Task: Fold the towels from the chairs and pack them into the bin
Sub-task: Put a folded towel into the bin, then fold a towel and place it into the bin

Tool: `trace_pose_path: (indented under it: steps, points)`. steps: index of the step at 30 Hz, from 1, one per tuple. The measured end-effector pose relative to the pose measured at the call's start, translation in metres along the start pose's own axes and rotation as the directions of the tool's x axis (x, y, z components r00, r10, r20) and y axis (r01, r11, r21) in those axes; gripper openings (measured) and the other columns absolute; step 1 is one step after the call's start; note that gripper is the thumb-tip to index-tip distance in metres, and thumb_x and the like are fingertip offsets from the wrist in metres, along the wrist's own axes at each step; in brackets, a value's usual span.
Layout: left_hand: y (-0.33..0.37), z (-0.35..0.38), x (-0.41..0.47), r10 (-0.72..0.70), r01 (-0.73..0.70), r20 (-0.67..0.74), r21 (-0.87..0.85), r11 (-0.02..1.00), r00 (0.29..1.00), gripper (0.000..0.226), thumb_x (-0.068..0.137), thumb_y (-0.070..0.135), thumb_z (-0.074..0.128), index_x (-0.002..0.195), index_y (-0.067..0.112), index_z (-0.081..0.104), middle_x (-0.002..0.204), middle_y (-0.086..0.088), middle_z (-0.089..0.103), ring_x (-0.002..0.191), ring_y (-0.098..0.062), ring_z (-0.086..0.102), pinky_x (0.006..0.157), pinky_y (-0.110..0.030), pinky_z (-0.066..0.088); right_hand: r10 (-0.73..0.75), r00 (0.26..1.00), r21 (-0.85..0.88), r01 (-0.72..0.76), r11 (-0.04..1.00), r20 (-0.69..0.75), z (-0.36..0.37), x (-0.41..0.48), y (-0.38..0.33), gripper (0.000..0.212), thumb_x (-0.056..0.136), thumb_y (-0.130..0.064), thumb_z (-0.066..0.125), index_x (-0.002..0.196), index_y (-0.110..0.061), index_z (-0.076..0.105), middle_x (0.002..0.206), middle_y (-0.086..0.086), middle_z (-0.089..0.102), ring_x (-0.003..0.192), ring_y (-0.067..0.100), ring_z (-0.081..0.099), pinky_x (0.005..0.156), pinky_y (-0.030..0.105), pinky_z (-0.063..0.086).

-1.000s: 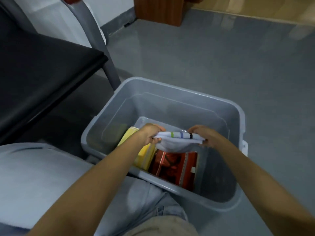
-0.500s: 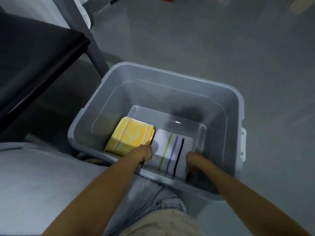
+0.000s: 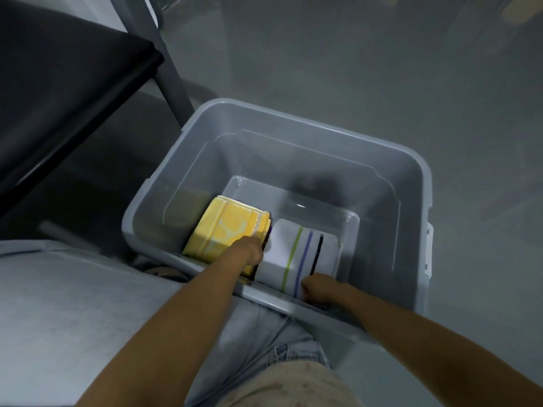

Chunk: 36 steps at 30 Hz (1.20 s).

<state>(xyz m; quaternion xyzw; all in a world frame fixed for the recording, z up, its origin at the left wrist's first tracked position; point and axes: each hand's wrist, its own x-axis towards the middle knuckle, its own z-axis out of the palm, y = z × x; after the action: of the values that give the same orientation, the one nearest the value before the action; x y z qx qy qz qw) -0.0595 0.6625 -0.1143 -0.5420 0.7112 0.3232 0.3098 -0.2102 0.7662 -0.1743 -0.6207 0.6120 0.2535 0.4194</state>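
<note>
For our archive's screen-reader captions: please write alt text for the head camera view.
Two bare hands reach into a grey bin on the floor: the left hand between a folded yellow towel and a folded white striped towel, the right hand at the white towel's near edge. A black chair seat stands alongside.

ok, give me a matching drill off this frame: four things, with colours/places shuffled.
Things
1 yellow towel
2 striped towel
3 bin
4 chair seat

Descriptions
a white, folded, on the right inside the bin
b black, left of the bin
c folded, on the left inside the bin
d grey, holds both towels

Pairs: 1-c, 2-a, 3-d, 4-b
</note>
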Motion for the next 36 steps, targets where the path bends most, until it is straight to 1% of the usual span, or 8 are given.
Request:
trace_pose_path:
  steps: [6,11,14,19,23,30,34,36]
  points:
    - [0.001,-0.022,-0.011,0.033,-0.033,-0.039,-0.022,0.999,0.999,0.036,0.095,0.006,0.036,0.125,-0.01,0.047,0.13,-0.025,0.05,0.119,-0.036,0.051,0.096,-0.038,0.044,0.056,0.998,-0.046,-0.055,0.997,0.029,-0.037,-0.003,-0.017,0.02,0.092,-0.017,0.056,0.091,0.003,0.058,0.114,0.021,0.06,0.092,0.025,0.056,0.075,0.032,0.044]
    - [-0.011,-0.083,-0.031,0.104,-0.127,-0.334,-0.048,0.991,0.937,0.034,0.095,0.017,0.041,0.124,0.003,0.055,0.134,-0.018,0.051,0.123,-0.034,0.048,0.098,-0.035,0.04,0.11,0.873,0.145,-0.046,0.988,-0.475,-0.132,-0.016,-0.063,0.032,0.094,-0.014,0.043,0.119,0.002,0.054,0.129,0.022,0.052,0.119,0.034,0.051,0.093,0.036,0.042]
    - [-0.044,-0.15,-0.071,0.048,-0.154,-0.564,-0.143,0.978,0.825,0.033,0.094,0.022,0.043,0.117,0.008,0.061,0.127,-0.017,0.058,0.116,-0.034,0.054,0.094,-0.037,0.043,0.06,0.726,0.178,0.086,0.98,-0.685,-0.202,-0.038,-0.114,0.031,0.094,-0.017,0.043,0.116,0.0,0.057,0.124,0.024,0.056,0.117,0.039,0.051,0.094,0.039,0.04]
    - [-0.13,-0.226,-0.173,-0.203,-0.133,-0.855,-0.299,0.945,0.477,0.029,0.095,0.021,0.043,0.116,0.012,0.061,0.12,-0.015,0.061,0.109,-0.037,0.055,0.091,-0.04,0.047,-0.161,0.48,0.05,0.398,0.916,-0.862,-0.289,-0.087,-0.235,0.02,0.09,-0.017,0.046,0.095,-0.008,0.063,0.105,0.02,0.064,0.104,0.039,0.055,0.082,0.038,0.042]
    - [-0.209,-0.223,-0.236,-0.4,-0.111,-0.859,-0.453,0.884,0.319,0.028,0.097,0.021,0.041,0.115,0.011,0.06,0.107,-0.009,0.064,0.097,-0.028,0.06,0.084,-0.039,0.051,-0.375,0.461,-0.037,0.591,0.806,-0.804,-0.298,-0.103,-0.336,0.016,0.09,-0.018,0.048,0.078,-0.016,0.059,0.078,0.003,0.061,0.081,0.027,0.057,0.066,0.029,0.038]
    - [-0.348,-0.173,-0.282,-0.699,0.097,-0.677,-0.699,0.708,0.228,0.029,0.095,0.011,0.041,0.117,0.011,0.061,0.115,-0.013,0.063,0.104,-0.031,0.059,0.083,-0.036,0.048,-0.629,0.488,-0.057,0.761,0.646,-0.605,-0.264,-0.083,-0.51,0.015,0.091,-0.017,0.049,0.08,-0.019,0.059,0.09,0.006,0.068,0.084,0.024,0.066,0.078,0.038,0.056]
    - [-0.419,-0.141,-0.294,-0.771,0.243,-0.608,-0.732,0.637,0.188,0.026,0.094,0.004,0.039,0.102,-0.003,0.063,0.107,-0.019,0.065,0.1,-0.032,0.06,0.073,-0.031,0.04,-0.722,0.494,-0.1,0.789,0.607,-0.484,-0.243,-0.074,-0.595,0.015,0.089,-0.014,0.047,0.087,-0.013,0.062,0.096,0.01,0.067,0.09,0.028,0.064,0.076,0.033,0.052]
    - [-0.451,-0.127,-0.294,-0.814,0.285,-0.554,-0.763,0.58,0.176,0.026,0.095,0.005,0.039,0.108,-0.003,0.06,0.114,-0.019,0.062,0.107,-0.031,0.058,0.081,-0.032,0.04,-0.755,0.492,-0.133,0.794,0.593,-0.433,-0.234,-0.069,-0.623,0.018,0.088,-0.011,0.045,0.089,-0.006,0.062,0.101,0.014,0.065,0.094,0.033,0.06,0.071,0.031,0.044]
